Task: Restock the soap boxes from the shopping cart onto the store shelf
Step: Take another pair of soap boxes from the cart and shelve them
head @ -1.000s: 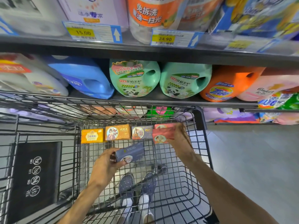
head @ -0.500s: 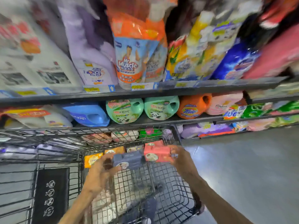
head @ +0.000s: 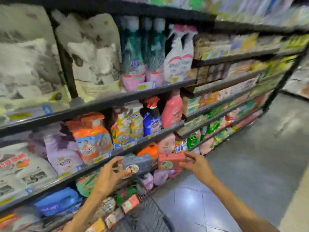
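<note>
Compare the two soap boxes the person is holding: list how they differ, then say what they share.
1. The grey box is slate grey; the pink box is salmon pink.
2. The left hand holds the grey box; the right hand holds the pink box.
3. The grey box sits left of the pink box.

Shared: both are held up before the shelves and carry a round picture on the front.

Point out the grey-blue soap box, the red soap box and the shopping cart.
grey-blue soap box (head: 137, 162): head view, front face, held by left hand (head: 108, 176).
red soap box (head: 171, 160): head view, front face, held by right hand (head: 196, 164).
shopping cart (head: 147, 213): head view, wire wall.
</note>
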